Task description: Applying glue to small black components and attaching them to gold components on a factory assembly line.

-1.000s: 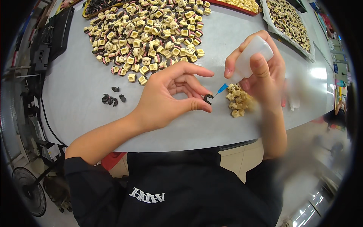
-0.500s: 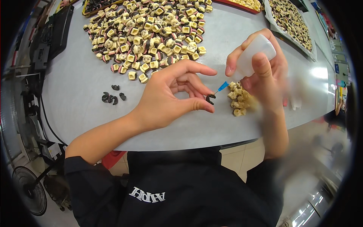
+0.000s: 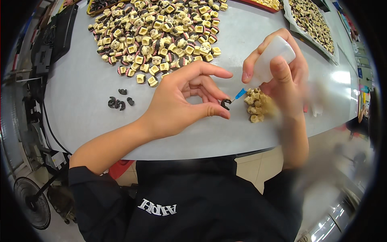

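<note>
Between its thumb and a fingertip, my left hand (image 3: 181, 99) pinches a small black curved piece (image 3: 225, 105), its open side turned to the right. My right hand (image 3: 288, 72) is closed round a translucent white squeeze bottle (image 3: 276, 58) held tilted, its tip low and to the left. A blue needle tip (image 3: 240, 94) sits on the bottle, and its thin metal end meets or nearly meets the black piece. Below the right hand lies a small cluster of cream-coloured pieces (image 3: 254, 105). Several loose black pieces (image 3: 117, 103) lie left of my left forearm.
A large heap of cream, black and pink moulded pieces (image 3: 157, 38) covers the far middle of the grey table (image 3: 193, 141). Trays of small pieces (image 3: 310, 24) stand at the far right, and another tray (image 3: 107, 6) at the far left. A fan (image 3: 32, 201) stands lower left.
The black piece has turned slightly in my left fingers, so its curve shows more openly. The needle end has shifted a little from its top toward its right side. Both grips stay the same.
</note>
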Tool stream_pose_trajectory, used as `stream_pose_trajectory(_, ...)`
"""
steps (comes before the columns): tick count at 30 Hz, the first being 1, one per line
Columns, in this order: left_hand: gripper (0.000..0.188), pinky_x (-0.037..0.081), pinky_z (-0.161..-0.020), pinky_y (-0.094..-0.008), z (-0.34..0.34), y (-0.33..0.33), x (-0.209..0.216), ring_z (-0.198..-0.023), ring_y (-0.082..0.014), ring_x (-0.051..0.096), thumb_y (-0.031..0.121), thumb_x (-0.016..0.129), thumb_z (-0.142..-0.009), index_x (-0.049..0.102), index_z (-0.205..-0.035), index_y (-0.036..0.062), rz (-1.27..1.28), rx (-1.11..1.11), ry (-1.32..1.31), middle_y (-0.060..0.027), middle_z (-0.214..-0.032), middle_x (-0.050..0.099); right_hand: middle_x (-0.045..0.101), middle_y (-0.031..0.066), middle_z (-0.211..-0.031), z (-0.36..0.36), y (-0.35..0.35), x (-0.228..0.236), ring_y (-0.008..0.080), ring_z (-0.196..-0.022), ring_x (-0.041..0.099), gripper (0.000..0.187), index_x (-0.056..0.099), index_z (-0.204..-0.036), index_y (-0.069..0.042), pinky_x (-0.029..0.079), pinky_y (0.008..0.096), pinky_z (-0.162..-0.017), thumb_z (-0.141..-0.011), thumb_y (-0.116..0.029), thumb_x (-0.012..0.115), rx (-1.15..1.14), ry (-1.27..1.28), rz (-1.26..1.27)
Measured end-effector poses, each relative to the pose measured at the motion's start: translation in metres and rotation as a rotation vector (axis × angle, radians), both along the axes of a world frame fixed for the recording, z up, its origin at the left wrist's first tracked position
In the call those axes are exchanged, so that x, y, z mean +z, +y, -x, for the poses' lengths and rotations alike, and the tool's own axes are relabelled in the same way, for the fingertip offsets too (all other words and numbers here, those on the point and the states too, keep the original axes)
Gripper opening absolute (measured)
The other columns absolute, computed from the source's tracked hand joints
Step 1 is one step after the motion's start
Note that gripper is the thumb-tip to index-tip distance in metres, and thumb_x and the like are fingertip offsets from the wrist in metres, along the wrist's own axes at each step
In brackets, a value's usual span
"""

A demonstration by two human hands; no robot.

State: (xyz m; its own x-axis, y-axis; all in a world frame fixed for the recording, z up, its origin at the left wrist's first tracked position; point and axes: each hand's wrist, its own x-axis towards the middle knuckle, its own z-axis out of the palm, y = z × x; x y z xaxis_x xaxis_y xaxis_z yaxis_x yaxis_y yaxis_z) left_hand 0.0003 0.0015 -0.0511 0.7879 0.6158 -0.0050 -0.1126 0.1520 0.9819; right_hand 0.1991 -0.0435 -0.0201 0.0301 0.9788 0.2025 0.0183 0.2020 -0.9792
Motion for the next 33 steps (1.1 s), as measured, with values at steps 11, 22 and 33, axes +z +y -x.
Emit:
stream_pose_trajectory(11, 0.052, 0.050, -0.076, -0.0250, 0.000, 0.001, 0.001, -0.082, -0.0105, 0.059, -0.004, 0.073, -0.071, 0.048, -0.117, -0.0025, 0.005, -0.018, 0.013, -0.0079, -0.088, 0.061, 0.062, 0.0179, -0.100, -0.022, 0.019, 0.004, 0.0130, -0.081, 0.060, 0.027, 0.046, -0.108, 0.000, 0.046, 0.0212, -0.076, -0.093, -0.021, 0.050, -0.256, 0.195, -0.086)
stream_pose_trajectory(22, 0.046, 0.046, -0.071, -0.0217, 0.000, -0.002, 0.001, -0.075, -0.0082, 0.057, -0.002, 0.073, -0.072, 0.052, -0.113, 0.0009, -0.023, 0.051, 0.019, -0.0088, -0.093, 0.063, 0.062, 0.0160, -0.108, -0.064, 0.033, -0.020, 0.0197, -0.103, 0.059, 0.036, 0.046, -0.108, -0.001, 0.044, 0.0283, -0.092, -0.080, -0.007, 0.068, -0.298, -0.230, 0.035)
stream_pose_trajectory(33, 0.043, 0.046, -0.070, -0.0218, -0.008, -0.006, 0.001, -0.073, -0.0079, 0.057, -0.003, 0.072, -0.072, 0.053, -0.111, -0.0003, -0.069, 0.050, 0.008, -0.0095, -0.094, 0.063, 0.057, 0.0159, -0.116, -0.076, 0.030, -0.015, 0.0195, -0.106, 0.055, 0.034, 0.046, -0.109, -0.002, 0.043, 0.0309, -0.093, -0.081, -0.009, 0.064, -0.261, -0.193, 0.001)
